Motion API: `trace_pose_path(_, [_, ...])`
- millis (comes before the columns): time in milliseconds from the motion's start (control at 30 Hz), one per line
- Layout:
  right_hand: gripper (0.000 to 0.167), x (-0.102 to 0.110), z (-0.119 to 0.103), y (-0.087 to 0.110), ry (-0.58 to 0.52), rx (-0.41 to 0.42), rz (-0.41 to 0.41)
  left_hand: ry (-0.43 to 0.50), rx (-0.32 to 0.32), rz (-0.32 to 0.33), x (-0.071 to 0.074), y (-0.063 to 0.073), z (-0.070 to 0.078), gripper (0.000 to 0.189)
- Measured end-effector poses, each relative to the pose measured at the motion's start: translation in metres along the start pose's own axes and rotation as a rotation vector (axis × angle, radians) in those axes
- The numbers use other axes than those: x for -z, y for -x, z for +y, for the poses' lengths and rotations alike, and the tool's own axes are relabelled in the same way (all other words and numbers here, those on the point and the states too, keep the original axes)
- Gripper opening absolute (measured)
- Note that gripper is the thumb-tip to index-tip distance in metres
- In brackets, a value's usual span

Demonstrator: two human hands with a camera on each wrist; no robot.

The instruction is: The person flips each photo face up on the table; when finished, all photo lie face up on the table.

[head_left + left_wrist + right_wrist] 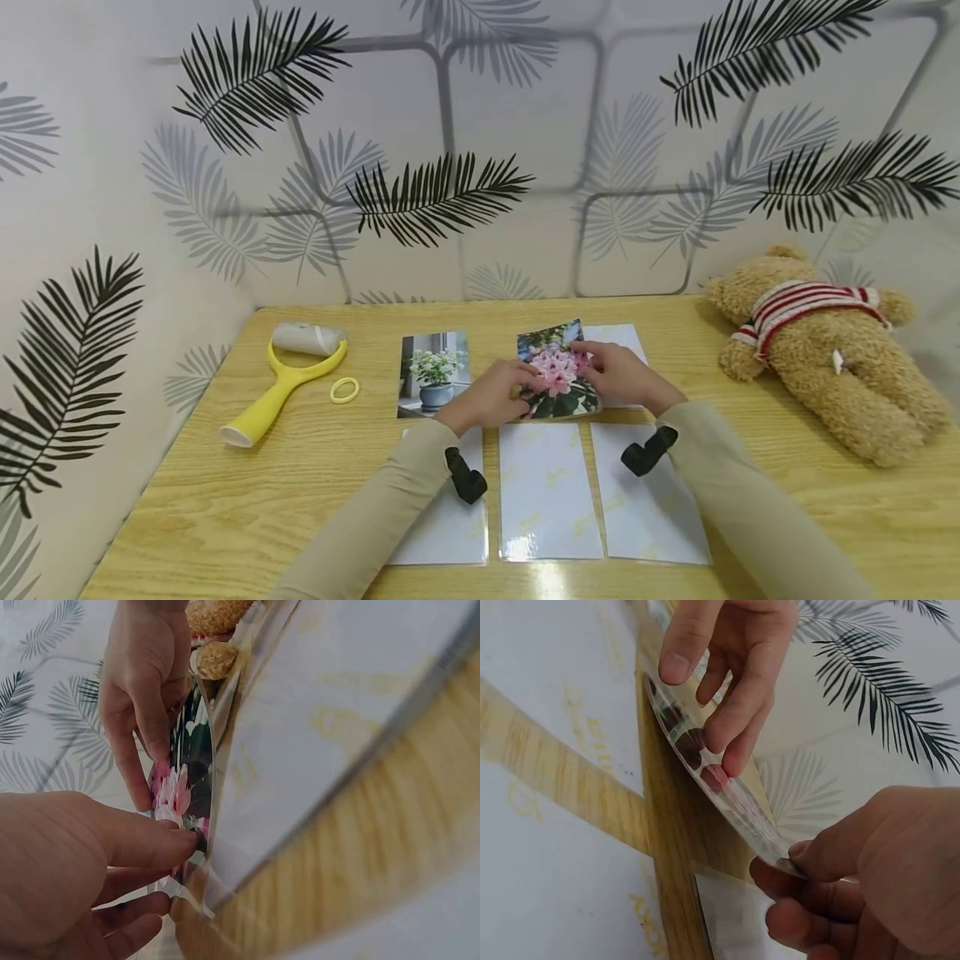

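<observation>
A glossy photo of pink flowers [557, 367] is tilted up off the table and bows slightly along its length. My left hand [491, 396] holds it at its left side, with the thumb over the picture in the left wrist view. At the upper right side my right hand [618, 373] pinches the edge between thumb and fingers, seen close in the right wrist view. Partly hidden behind the photo and right hand lies a white sheet [626, 340]. Left of my left hand, a photo of a potted plant [435, 371] lies face up.
In front, white-backed sheets [551, 500] lie in a row, partly under my forearms. At left are a yellow-handled lint roller [281, 387] and a yellow ring [345, 390]. A teddy bear [832, 333] lies at right. A leaf-patterned wall [480, 267] stands behind the table.
</observation>
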State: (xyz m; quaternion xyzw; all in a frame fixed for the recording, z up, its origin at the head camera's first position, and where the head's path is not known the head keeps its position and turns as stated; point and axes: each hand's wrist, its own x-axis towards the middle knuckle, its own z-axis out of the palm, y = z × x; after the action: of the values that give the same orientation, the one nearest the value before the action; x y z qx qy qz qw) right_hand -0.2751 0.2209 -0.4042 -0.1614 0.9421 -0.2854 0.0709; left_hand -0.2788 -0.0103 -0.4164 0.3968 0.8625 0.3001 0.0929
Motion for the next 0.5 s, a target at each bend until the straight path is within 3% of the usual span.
trace_pose_path(233, [0.047,-0.007,-0.005,-0.016,0.124,-0.013,-0.026,-0.083,0.040,0.026,0.002,0.003,-0.006,0.031])
trace_pose_path(500, [0.047,-0.011,-0.017,-0.032,0.186,-0.021,-0.078,-0.166,0.100,0.024,0.009,0.010,-0.010,0.031])
